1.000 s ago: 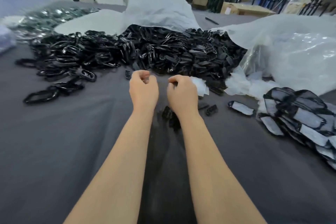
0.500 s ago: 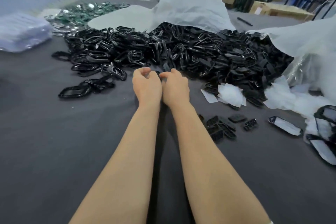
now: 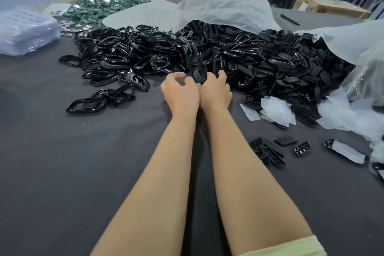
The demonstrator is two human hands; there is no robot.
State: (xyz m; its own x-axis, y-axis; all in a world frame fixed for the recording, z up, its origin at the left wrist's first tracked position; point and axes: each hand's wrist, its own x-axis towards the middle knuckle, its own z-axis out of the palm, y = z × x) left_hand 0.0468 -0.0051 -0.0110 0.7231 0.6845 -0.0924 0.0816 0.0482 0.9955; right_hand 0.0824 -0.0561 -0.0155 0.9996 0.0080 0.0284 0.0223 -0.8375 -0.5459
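Both hands at the near edge of the heap of glossy black plastic frames and clips (image 3: 239, 58), centre of frame. Left hand (image 3: 179, 93) and right hand (image 3: 215, 89) are side by side, touching along the inner edges, fingers curled on both. A small black moulded plastic part (image 3: 198, 75) sits right between their fingertips, against the heap's front edge. The actual grip is hidden behind the knuckles, so I cannot tell for either hand whether it's clamped on the part or just against it. Grey cloth shows through the loop of the left thumb and forefinger.

The heap spills out of a crumpled white plastic bag (image 3: 224, 2) at upper centre, onto the dark grey cloth-covered tabletop (image 3: 62, 172). Loose oval black frames (image 3: 87, 104) lie left of the hands.

Rest:
- few small black gridded inserts (image 3: 268, 151) – lower right, well apart from the hands
- torn white film scraps (image 3: 274, 110) right of the hands
- pile of green and silver pieces (image 3: 104, 6) upper left
- clear-wrapped bluish bundle (image 3: 25, 31) far left
- black pen (image 3: 289, 19) upper right
- pale green sleeve (image 3: 291, 249) bottom edge, right arm
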